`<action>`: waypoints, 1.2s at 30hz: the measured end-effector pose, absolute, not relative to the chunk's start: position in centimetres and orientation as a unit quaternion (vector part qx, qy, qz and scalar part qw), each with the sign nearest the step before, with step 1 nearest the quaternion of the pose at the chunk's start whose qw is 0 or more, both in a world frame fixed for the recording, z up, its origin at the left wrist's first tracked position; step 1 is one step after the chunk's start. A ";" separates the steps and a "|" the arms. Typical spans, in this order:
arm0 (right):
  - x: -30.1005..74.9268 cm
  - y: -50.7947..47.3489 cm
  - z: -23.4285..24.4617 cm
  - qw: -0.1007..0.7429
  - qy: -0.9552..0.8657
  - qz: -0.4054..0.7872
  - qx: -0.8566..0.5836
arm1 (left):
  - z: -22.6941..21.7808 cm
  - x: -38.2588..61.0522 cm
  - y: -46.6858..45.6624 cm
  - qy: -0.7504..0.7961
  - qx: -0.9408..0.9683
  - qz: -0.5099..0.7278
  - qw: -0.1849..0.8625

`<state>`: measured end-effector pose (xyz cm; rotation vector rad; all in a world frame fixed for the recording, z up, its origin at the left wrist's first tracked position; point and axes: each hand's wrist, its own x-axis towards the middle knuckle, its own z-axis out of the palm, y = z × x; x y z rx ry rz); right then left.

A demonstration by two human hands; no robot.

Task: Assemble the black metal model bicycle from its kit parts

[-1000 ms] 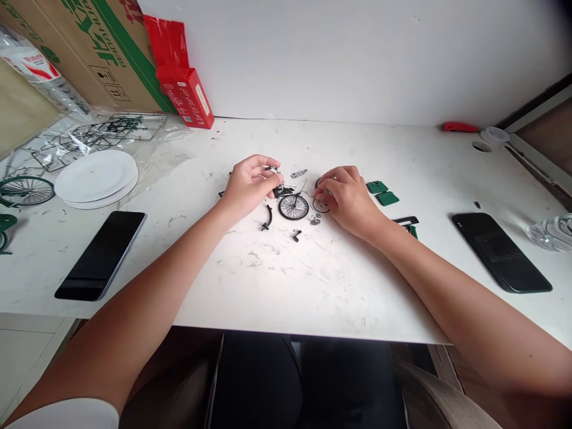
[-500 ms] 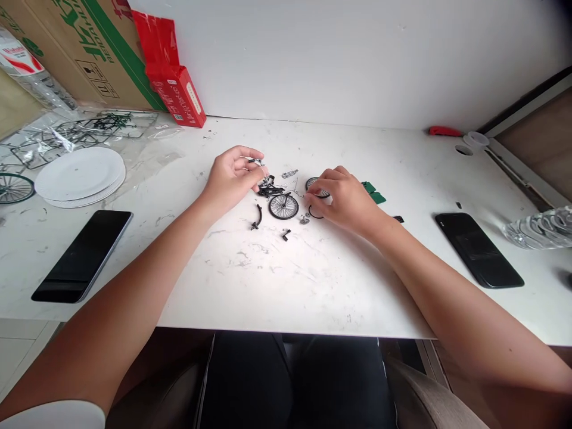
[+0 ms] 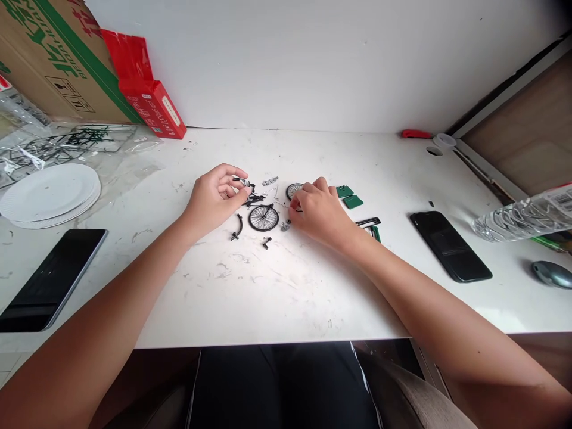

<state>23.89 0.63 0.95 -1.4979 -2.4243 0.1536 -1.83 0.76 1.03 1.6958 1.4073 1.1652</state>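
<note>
A: Where is the small black-and-silver part (image 3: 243,182) shown?

B: Pinched in the grip of the left hand (image 3: 211,195), above the middle of the bench (image 3: 250,310).

A: And the right hand (image 3: 318,208)?

B: Its fingertips are partly hidden; its grip cannot be told. Between both hands, a spoked wheel (image 3: 263,218) is laid.

A: Farther out?

B: A red box (image 3: 154,110) is stood at the far edge.

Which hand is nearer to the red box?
Left. The left hand is in front of the red box and a little to its right; the right hand is much farther right.
</note>
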 end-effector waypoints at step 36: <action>22.6 -0.1 1.8 0.107 -0.846 0.003 -0.522 | 0.5 0.6 -0.9 0.488 0.599 0.466 0.431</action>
